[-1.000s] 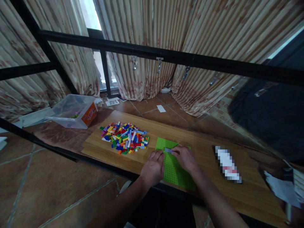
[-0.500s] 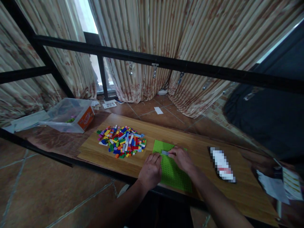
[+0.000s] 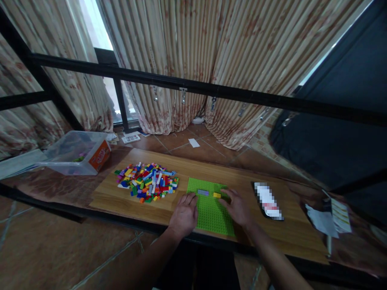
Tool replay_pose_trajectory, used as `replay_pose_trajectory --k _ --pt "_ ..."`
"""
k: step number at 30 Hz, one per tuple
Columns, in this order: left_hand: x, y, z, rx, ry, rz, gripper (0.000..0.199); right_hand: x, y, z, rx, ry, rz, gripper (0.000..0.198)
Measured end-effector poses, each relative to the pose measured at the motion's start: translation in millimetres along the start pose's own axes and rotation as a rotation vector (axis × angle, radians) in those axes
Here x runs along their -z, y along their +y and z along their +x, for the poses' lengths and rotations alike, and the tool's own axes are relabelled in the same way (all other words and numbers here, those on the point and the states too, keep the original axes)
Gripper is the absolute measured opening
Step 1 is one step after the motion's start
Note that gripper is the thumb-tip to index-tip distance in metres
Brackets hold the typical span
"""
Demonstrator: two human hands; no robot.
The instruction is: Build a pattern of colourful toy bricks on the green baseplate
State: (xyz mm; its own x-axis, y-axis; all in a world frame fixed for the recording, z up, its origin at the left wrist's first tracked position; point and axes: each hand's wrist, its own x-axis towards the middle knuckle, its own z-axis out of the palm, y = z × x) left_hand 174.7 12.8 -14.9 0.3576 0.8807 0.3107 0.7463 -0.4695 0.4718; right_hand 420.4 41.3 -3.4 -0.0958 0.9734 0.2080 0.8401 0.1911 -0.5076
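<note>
A green baseplate (image 3: 215, 219) lies on the wooden board between my hands. Near its far side sits a grey brick (image 3: 201, 192), with a small purple brick (image 3: 206, 193) at its right end. To the right of these is a yellow brick (image 3: 217, 195). My right hand (image 3: 237, 206) is open beside the yellow brick, thumb and fingers apart, the fingertips just right of it; whether they touch it I cannot tell. Fingers stretched out, my left hand (image 3: 185, 213) rests over the baseplate's left edge, near the grey brick, and holds nothing visible.
A pile of mixed colourful bricks (image 3: 148, 181) lies on the board (image 3: 127, 201) to the left. Farther left stands a clear plastic box (image 3: 75, 157) with an orange label. A dark flat object (image 3: 269, 201) with a blurred-out face lies at right. A black metal bar (image 3: 193, 86) crosses behind.
My right hand has let go of the purple brick and moved right relative to the baseplate, its fingers parting. The yellow brick now shows. My left hand stays at the baseplate's edge; the view has shifted.
</note>
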Motion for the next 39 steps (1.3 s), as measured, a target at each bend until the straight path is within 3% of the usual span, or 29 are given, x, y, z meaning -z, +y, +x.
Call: replay_pose_trajectory --k 7,29,39 --pt "1 0 1 -0.019 0.02 -0.014 0.037 -14 -12 6 0.013 -0.024 0.038 0.019" --pt "0 -3 3 -0.037 0.011 0.033 0.037 -9 -23 32 -0.044 -0.17 0.085 0.015" --pt "-5 37 32 0.018 -0.08 0.218 0.05 -8 -22 33 -0.043 -0.183 0.091 0.014"
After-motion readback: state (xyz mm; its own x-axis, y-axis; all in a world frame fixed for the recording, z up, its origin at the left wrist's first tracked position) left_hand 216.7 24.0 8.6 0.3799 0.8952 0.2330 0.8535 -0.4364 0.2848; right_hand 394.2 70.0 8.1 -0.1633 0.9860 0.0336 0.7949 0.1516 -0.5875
